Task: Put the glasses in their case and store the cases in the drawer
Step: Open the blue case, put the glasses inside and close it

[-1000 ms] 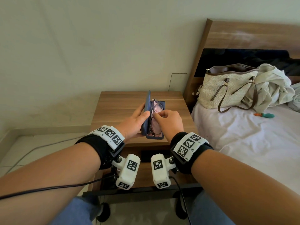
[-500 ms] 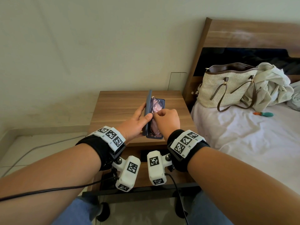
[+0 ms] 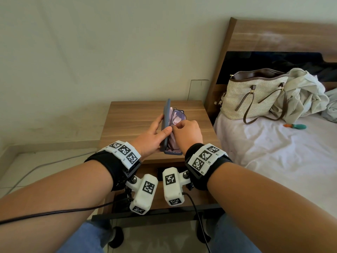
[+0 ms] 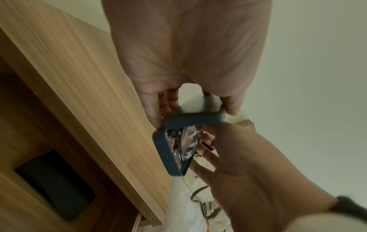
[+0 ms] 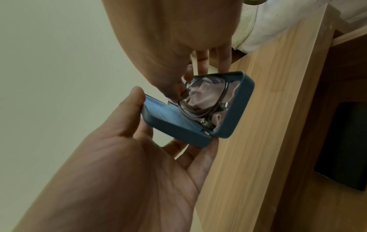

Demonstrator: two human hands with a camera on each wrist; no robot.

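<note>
A blue glasses case [image 3: 166, 117] stands open on the wooden nightstand [image 3: 131, 114], its lid nearly upright. My left hand [image 3: 164, 125] grips the lid [image 4: 196, 116], thumb on the inner face and fingers behind. Dark-framed glasses [image 5: 204, 97] lie folded in the case's base [image 5: 234, 106] on a pinkish cloth. My right hand [image 3: 176, 126] pinches the frame near its middle with thumb and forefinger [image 5: 174, 92]. The glasses [image 3: 177, 115] show just right of the lid. The base's near end is hidden behind my right wrist.
Below the nightstand top the drawer is open, and a dark flat case [image 5: 345, 160] lies inside it [image 4: 55, 185]. A bed [image 3: 273, 152] with a woven handbag [image 3: 251, 95] and crumpled clothes stands to the right. A wall rises close behind.
My right hand has lowered the glasses deeper into the case's base. The lid has swung a little closer over them. My left hand keeps its grip.
</note>
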